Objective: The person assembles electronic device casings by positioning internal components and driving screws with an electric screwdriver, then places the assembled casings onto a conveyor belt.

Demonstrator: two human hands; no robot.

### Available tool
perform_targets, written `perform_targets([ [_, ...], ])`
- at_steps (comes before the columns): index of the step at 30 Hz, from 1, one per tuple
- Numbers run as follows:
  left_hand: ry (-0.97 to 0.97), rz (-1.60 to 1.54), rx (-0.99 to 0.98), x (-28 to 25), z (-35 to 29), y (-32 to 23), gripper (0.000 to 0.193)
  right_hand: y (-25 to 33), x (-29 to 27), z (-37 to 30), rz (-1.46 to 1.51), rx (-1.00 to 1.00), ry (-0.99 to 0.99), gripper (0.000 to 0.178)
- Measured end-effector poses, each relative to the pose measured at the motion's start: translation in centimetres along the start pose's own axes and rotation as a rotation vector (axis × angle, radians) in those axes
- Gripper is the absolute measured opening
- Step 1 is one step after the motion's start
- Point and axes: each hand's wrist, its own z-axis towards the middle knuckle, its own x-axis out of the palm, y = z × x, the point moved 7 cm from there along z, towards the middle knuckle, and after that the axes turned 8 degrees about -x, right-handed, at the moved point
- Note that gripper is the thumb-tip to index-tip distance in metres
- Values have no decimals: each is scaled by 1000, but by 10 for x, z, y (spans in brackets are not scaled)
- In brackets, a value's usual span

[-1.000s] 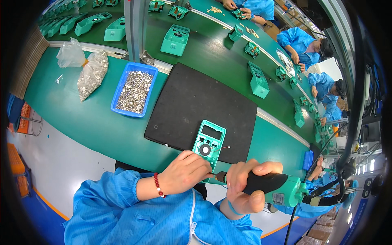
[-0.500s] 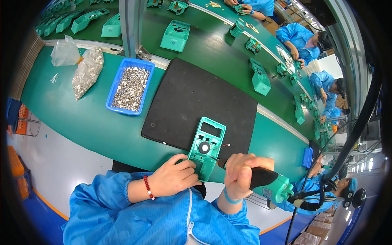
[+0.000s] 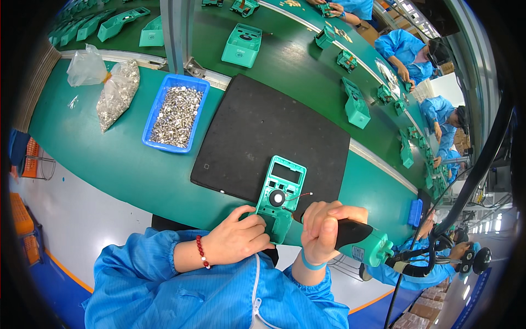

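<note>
At the table's near edge lies a green plastic housing (image 3: 280, 224), its hollow inside facing up. A round speaker (image 3: 276, 198) with a white centre sits in it, and a thin red-and-black wire sticks out to the right. My left hand (image 3: 239, 237) grips the housing's lower left edge, thumb hidden. In my right hand (image 3: 322, 230) is a green-and-black electric screwdriver (image 3: 359, 241), held nearly level. Its tip points left into the housing beside the speaker; whether it touches a screw cannot be made out. The housing's upper end rests on a black mat (image 3: 268, 126).
Left of the mat stands a blue tray (image 3: 147, 129) of small metal parts, beside a tied clear bag (image 3: 116, 97) of similar parts. A metal post (image 3: 176, 38) rises behind. Green housings (image 3: 241, 46) lie on the belt beyond. Co-workers sit along its far side; a black cable arm (image 3: 471, 186) hangs right.
The view has shifted slightly, so the mat and belt housings appear a little further right. Both hands keep their grips, and the screwdriver stays at the same place on the housing.
</note>
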Motion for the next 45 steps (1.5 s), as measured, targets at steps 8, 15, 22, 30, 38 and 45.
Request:
perform_targets([
  [8, -23, -14, -2, -1, 1, -1, 22, -6, -4, -3, 36, 43, -25, 24],
  [15, -6, -4, -5, 1, 0, 0, 23, -8, 0, 2, -6, -5, -3, 21],
  [22, -1, -7, -9, 2, -1, 1, 23, -8, -5, 2, -2, 39, -29, 25],
  [30, 0, -12, -15, 3, -2, 2, 24, -5, -3, 7, 66, 16, -17, 22],
  [38, -5, -15, -8, 3, -2, 2, 24, -10, -5, 4, 31, 53, -36, 23],
  [45, -9, -19, -3, 3, -3, 2, 25, -10, -1, 4, 32, 40, -26, 25],
])
